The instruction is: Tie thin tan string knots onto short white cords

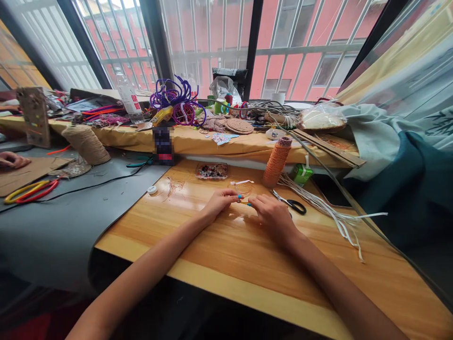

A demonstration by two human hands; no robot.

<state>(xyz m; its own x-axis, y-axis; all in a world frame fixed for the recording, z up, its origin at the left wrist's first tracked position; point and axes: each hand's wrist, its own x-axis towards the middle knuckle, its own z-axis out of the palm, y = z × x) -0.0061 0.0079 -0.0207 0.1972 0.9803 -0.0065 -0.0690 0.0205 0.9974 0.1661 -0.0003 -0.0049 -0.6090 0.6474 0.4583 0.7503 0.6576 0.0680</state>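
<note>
Over the wooden table (pixel 198 283), my left hand (pixel 221 203) pinches one end of a short, thin orange cord (pixel 244 202). My right hand (pixel 272 215) has its fingers closed on the other end. Only a small stretch of the cord shows between the fingertips. Black-handled scissors (pixel 296 206) lie just beyond my right hand, partly covered by it. A cone of orange twine (pixel 278 163) stands behind them. Past my left hand is a clear plastic box (pixel 212 171) of small mixed pieces. Loose orange strands (pixel 244 189) and a white strip lie beyond my fingers.
White cords (pixel 329 208), a green carton (pixel 302 174) and a dark phone-like slab (pixel 332 190) lie right. A grey mat (pixel 116 184) holds a beige twine cone (pixel 87 144) and red-and-yellow-handled scissors. Another person's hand (pixel 13 160) is far left. The cluttered sill (pixel 130 139) runs behind.
</note>
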